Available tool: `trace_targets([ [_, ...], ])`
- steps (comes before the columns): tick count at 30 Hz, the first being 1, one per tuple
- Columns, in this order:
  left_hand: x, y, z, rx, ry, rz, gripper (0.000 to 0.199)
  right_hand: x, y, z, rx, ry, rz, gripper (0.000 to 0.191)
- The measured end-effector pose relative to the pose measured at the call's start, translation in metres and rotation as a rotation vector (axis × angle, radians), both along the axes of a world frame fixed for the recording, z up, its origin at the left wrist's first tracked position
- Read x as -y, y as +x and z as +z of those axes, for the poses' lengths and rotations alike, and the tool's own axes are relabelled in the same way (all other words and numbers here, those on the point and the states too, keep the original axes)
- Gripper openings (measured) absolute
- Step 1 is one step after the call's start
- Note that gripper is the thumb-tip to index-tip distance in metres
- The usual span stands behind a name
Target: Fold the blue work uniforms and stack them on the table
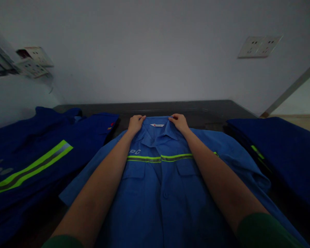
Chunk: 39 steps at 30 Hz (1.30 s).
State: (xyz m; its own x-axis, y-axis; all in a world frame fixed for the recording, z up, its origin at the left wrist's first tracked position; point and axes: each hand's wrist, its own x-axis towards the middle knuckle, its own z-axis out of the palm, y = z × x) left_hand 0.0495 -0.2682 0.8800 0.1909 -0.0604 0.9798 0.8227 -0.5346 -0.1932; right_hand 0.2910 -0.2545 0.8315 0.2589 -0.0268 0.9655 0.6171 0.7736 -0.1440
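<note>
A light blue work shirt [152, 186] lies front side up on the dark tabletop, its collar toward the wall. Yellow-green reflective strips run across its chest above two flap pockets, and pale letters show on one side. My left hand [136, 124] pinches the left end of the collar between thumb and fingers. At the collar's right end, my right hand [179, 122] grips the cloth the same way. Between both hands a small white label [157, 125] shows inside the neck. My forearms cover parts of the shirt's sides and sleeves.
Dark blue garments [85, 137] with a reflective strip are heaped at the left. Folded dark blue clothing [281, 148] lies at the right. Beyond the dark tabletop [209, 112] rises a white wall with sockets [259, 47]; more sockets [36, 62] are at the left.
</note>
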Motion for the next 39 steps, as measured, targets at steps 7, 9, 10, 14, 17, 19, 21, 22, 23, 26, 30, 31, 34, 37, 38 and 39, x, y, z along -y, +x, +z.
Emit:
trace_targets([
  [7,0.001,0.0,0.0,-0.073,-0.05,-0.116,0.018,0.004,-0.015,-0.005,-0.022,0.079,-0.231,0.03],
  [9,0.003,0.001,0.0,-0.074,-0.044,-0.119,0.024,0.004,-0.022,-0.007,0.018,0.065,-0.314,0.039],
  [10,0.004,0.001,-0.001,-0.062,-0.039,-0.11,0.023,0.005,-0.025,-0.008,0.027,0.042,-0.333,0.041],
  [14,0.008,0.001,-0.001,0.004,-0.001,-0.097,0.013,0.01,-0.024,-0.007,-0.02,-0.055,-0.297,0.036],
  [17,0.011,0.001,-0.002,0.024,0.001,-0.104,0.012,0.016,-0.019,-0.007,-0.062,-0.057,-0.265,0.031],
  [19,0.011,0.0,-0.003,0.027,-0.002,-0.108,0.013,0.02,-0.017,-0.008,-0.072,-0.047,-0.262,0.028],
  [21,0.01,0.0,-0.003,0.025,-0.004,-0.107,0.015,0.023,-0.017,-0.009,-0.083,-0.049,-0.269,0.026],
  [22,0.009,0.0,-0.003,0.022,-0.004,-0.104,0.016,0.024,-0.017,-0.01,-0.088,-0.053,-0.272,0.026],
  [23,0.008,-0.001,-0.003,0.02,-0.004,-0.099,0.016,0.025,-0.017,-0.01,-0.095,-0.06,-0.276,0.025],
  [26,0.005,-0.002,-0.001,0.006,-0.019,-0.071,0.02,0.027,-0.013,-0.01,-0.099,-0.094,-0.301,0.018],
  [30,0.0,-0.004,0.001,-0.029,-0.035,-0.035,0.027,0.031,-0.006,-0.009,-0.061,-0.164,-0.346,0.011],
  [31,-0.001,-0.004,0.001,-0.032,-0.04,-0.028,0.029,0.032,-0.004,-0.008,-0.047,-0.179,-0.353,0.011],
  [34,-0.002,-0.003,0.001,-0.022,-0.052,-0.008,0.033,0.033,-0.003,-0.007,0.0,-0.2,-0.363,0.016],
  [37,-0.003,-0.001,0.0,-0.028,-0.045,-0.007,0.033,0.033,-0.007,-0.008,0.002,-0.194,-0.386,0.018],
  [38,-0.002,-0.001,-0.001,-0.039,-0.037,-0.02,0.03,0.032,-0.009,-0.008,-0.01,-0.189,-0.407,0.021],
  [39,-0.002,0.0,-0.001,-0.052,-0.028,-0.042,0.026,0.031,-0.012,-0.009,-0.021,-0.186,-0.429,0.027],
])
